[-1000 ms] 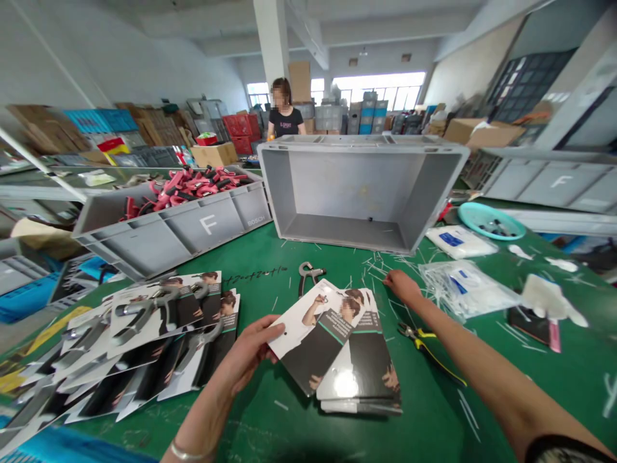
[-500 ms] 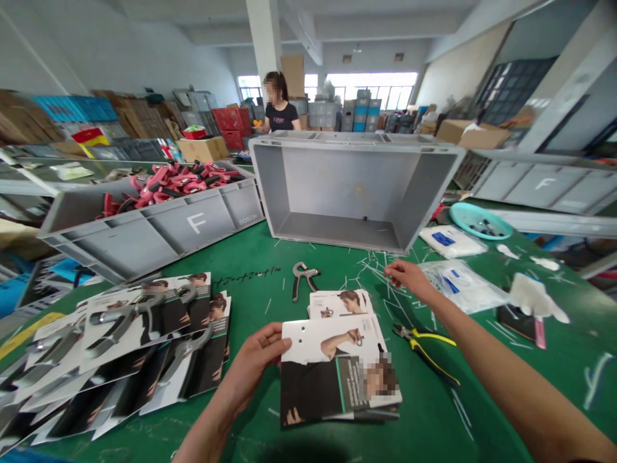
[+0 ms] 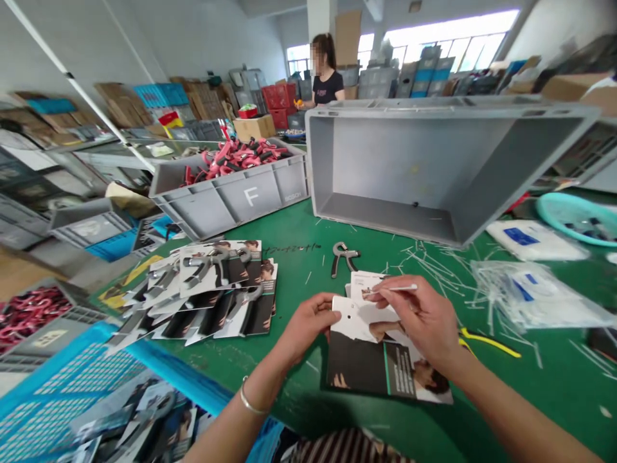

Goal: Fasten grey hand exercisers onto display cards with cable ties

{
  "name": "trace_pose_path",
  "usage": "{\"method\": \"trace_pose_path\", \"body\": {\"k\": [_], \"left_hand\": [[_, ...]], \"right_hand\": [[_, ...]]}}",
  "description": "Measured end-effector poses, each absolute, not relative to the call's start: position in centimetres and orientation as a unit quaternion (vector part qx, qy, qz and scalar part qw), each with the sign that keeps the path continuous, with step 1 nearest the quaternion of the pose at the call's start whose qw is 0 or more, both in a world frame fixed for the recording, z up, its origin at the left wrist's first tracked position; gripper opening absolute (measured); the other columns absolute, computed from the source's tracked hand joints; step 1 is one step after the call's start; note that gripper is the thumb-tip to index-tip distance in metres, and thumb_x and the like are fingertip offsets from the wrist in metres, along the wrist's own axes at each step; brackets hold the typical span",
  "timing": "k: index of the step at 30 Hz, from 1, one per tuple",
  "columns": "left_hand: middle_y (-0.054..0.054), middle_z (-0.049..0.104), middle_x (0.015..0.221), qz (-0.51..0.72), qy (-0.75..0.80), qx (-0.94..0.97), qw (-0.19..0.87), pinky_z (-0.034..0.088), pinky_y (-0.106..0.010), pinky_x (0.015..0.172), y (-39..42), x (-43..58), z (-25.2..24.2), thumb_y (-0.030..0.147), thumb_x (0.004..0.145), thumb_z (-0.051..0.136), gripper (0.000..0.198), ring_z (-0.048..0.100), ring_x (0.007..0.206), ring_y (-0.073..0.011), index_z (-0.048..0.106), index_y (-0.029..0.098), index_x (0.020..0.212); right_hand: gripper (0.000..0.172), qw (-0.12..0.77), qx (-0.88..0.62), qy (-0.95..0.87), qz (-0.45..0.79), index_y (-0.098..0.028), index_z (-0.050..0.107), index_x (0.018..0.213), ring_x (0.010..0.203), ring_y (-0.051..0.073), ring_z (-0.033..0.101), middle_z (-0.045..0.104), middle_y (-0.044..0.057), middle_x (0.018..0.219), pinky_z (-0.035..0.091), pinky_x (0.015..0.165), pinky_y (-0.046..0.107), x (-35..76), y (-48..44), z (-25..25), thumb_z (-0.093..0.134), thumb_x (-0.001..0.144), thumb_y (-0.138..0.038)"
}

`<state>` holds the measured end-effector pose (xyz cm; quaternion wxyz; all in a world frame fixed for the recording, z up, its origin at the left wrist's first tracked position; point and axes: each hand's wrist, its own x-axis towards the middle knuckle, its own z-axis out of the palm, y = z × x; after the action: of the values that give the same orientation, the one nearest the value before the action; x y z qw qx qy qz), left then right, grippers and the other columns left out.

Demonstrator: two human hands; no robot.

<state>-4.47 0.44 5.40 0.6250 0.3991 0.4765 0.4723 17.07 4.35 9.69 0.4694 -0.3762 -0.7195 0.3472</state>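
Observation:
Held at its upper left corner, a printed backing card is in my left hand, thumb on top. Small punched holes show near that corner. Over the card's upper right, my right hand pinches a thin white cable tie. More cards lie behind the held one. A grey and black hand grip rests on the green table farther back. Beside my right wrist, partly hidden by it, are yellow-handled pliers.
Carded hand grips are piled at left. A blue basket at lower left holds more. Behind stand a grey crate of red grips and a grey crate on its side. Loose ties and plastic bags lie right; a co-worker stands beyond.
My right hand has come from the loose ties at the right to above the card, now with a cable tie in its fingers. The view has turned left; my left hand still holds the card.

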Motion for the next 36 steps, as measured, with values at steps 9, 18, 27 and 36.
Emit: {"method": "trace_pose_path", "body": {"k": [9,18,27,36], "left_hand": [[-0.004,0.068,0.088,0.481,0.482,0.419,0.601,0.038,-0.021,0.057,0.3,-4.5,5.4,0.029,0.075,0.073,0.036,0.054,0.065,-0.0115,0.068,0.014,0.108],[-0.003,0.068,0.088,0.502,0.443,0.461,0.582,0.042,-0.023,0.064,1.7,-5.0,8.0,0.040,0.082,0.070,0.037,0.058,0.071,-0.0133,0.067,0.017,0.112],[0.003,0.058,0.070,0.496,0.511,0.470,0.522,0.031,-0.020,0.050,0.7,-5.4,3.6,0.042,0.081,0.071,0.028,0.043,0.053,-0.0091,0.066,0.018,0.093],[-0.008,0.069,0.096,0.378,0.456,0.673,0.443,0.045,-0.031,0.086,-4.1,-8.1,5.1,0.025,0.095,0.052,0.023,0.061,0.093,-0.0222,0.074,0.024,0.105]], "right_hand": [[0.016,0.436,-0.399,-0.715,0.372,-0.024,0.062,0.100,0.083,0.020,0.070,0.071,0.006,0.094,0.061,0.072,0.035,16.8,3.5,8.8,0.054,0.097,-0.038],[0.014,0.347,-0.381,-0.787,0.339,-0.025,0.064,0.093,0.088,0.021,0.064,0.069,0.002,0.094,0.049,0.081,0.035,15.3,6.8,8.4,0.057,0.095,-0.037],[0.016,0.346,-0.359,-0.753,0.429,-0.022,0.063,0.090,0.070,0.014,0.056,0.063,-0.001,0.081,0.043,0.064,0.025,14.8,8.0,7.2,0.058,0.093,-0.036],[0.018,0.329,-0.369,-0.746,0.446,-0.022,0.066,0.086,0.072,0.015,0.059,0.065,0.000,0.080,0.046,0.065,0.026,14.5,8.2,6.6,0.060,0.090,-0.039]]}}
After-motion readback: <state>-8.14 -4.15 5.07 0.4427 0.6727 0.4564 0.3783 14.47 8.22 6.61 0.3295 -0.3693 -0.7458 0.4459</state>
